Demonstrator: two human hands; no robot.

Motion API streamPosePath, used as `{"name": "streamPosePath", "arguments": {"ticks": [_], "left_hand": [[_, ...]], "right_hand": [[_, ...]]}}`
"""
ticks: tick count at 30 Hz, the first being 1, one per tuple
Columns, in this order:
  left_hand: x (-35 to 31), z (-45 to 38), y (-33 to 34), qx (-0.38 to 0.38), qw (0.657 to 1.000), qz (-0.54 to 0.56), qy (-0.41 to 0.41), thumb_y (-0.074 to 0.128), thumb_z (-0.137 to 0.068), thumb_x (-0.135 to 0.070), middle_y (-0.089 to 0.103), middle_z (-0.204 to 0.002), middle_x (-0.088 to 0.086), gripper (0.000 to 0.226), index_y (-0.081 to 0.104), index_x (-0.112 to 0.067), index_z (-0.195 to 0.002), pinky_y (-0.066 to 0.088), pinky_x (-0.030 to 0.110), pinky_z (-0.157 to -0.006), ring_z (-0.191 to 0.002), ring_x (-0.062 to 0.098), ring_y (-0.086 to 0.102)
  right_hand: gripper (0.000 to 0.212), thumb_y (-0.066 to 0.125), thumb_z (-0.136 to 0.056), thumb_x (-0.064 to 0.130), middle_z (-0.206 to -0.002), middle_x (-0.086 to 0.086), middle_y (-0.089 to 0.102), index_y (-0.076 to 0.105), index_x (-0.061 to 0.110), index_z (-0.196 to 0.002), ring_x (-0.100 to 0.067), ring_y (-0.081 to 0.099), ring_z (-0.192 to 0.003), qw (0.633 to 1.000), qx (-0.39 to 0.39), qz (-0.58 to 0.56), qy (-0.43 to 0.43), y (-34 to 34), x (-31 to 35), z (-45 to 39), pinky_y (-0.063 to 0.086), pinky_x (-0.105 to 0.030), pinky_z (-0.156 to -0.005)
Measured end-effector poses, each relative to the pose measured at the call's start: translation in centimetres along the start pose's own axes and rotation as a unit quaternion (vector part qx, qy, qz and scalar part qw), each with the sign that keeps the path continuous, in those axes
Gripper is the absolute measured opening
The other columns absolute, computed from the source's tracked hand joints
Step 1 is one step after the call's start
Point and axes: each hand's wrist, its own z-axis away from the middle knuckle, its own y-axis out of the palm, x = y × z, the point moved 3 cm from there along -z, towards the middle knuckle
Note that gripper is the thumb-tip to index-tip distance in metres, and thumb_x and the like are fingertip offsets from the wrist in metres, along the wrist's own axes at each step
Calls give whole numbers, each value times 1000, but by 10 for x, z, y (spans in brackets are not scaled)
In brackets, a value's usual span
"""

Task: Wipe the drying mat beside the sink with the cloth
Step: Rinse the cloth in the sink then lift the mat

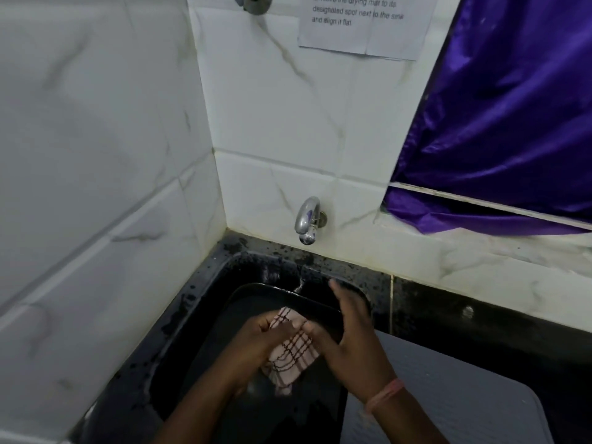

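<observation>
Over the black sink (205,318), my left hand (256,344) grips a pink checked cloth (293,354) that hangs bunched below it. My right hand (352,334) is beside the cloth, fingers straight and spread, its thumb touching the cloth's upper edge. A thin stream of water falls from the chrome tap (308,220) into the sink just behind the hands. The grey drying mat (448,395) lies flat on the dark counter to the right of the sink, under my right forearm.
White marble-pattern tiles cover the wall on the left and behind. A printed paper note (365,24) is stuck high on the back wall. Purple cloth (499,123) covers a window at the right. The black counter (480,322) runs along the wall.
</observation>
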Motion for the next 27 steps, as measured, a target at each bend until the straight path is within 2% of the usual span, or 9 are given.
{"name": "streamPosePath", "arguments": {"ticks": [4,7,10,13,16,18,21,24,27], "left_hand": [[5,-2,-5,55,994,-80,-56,67,-91,-51,76,-99,17,45,77,-9,-101,53,32,-77,-88,23,70],[7,-6,-21,112,973,-186,-77,77,-82,-54,76,-101,11,43,78,-16,-103,54,33,-86,-92,17,71],[10,-12,-47,15,991,-93,-94,86,-72,-45,75,-112,8,52,74,-19,-115,56,34,-93,-104,21,72],[16,-24,-82,-139,982,31,-126,90,-62,-53,73,-118,7,74,65,-20,-124,54,47,-99,-109,26,70],[21,-32,-91,-25,982,38,-184,75,-79,-62,68,-127,11,65,66,-20,-127,49,49,-105,-121,30,64],[25,-36,-94,8,972,95,-215,74,-82,-59,68,-127,15,58,70,-19,-124,54,42,-96,-120,30,65],[34,-54,-109,-31,972,136,-191,76,-83,-53,70,-123,17,53,72,-15,-121,58,38,-87,-115,31,68],[37,-78,-124,-155,970,64,-178,59,-81,-72,78,-99,11,60,80,-19,-100,60,30,-71,-92,27,76],[43,-105,-149,-294,924,-122,-212,29,-84,-82,77,-88,4,75,74,-24,-73,44,19,-54,-64,8,66]], "right_hand": [[77,75,-76,63,-140,19,52,45,38,-143,9,49,-127,980,173,-91,40,45,-6,8,42,-24,-111],[34,81,-81,38,-105,11,75,67,31,-112,-2,69,-101,957,203,-154,137,64,-18,3,56,-33,-94],[3,77,-89,22,-82,5,77,75,20,-89,-11,72,-82,941,203,-200,180,75,-18,-17,56,-24,-72],[14,71,-93,18,-86,-9,78,77,5,-96,-23,74,-82,910,167,-295,239,85,-7,-44,59,-31,-71],[29,77,-86,13,-107,-24,74,73,-3,-110,-41,70,-105,875,153,-399,227,93,3,-65,55,-51,-96],[40,82,-80,14,-112,-26,72,71,-4,-113,-42,69,-107,859,159,-440,208,103,7,-79,55,-50,-96],[54,87,-65,22,-104,-23,75,71,-5,-110,-39,73,-98,864,89,-439,229,119,3,-100,61,-43,-83],[36,81,-79,29,-95,-17,78,74,3,-103,-34,75,-92,876,36,-392,278,145,-8,-123,62,-44,-81],[35,78,-85,39,-90,-13,78,74,6,-97,-33,75,-91,874,58,-334,348,179,-19,-141,61,-49,-84]]}}
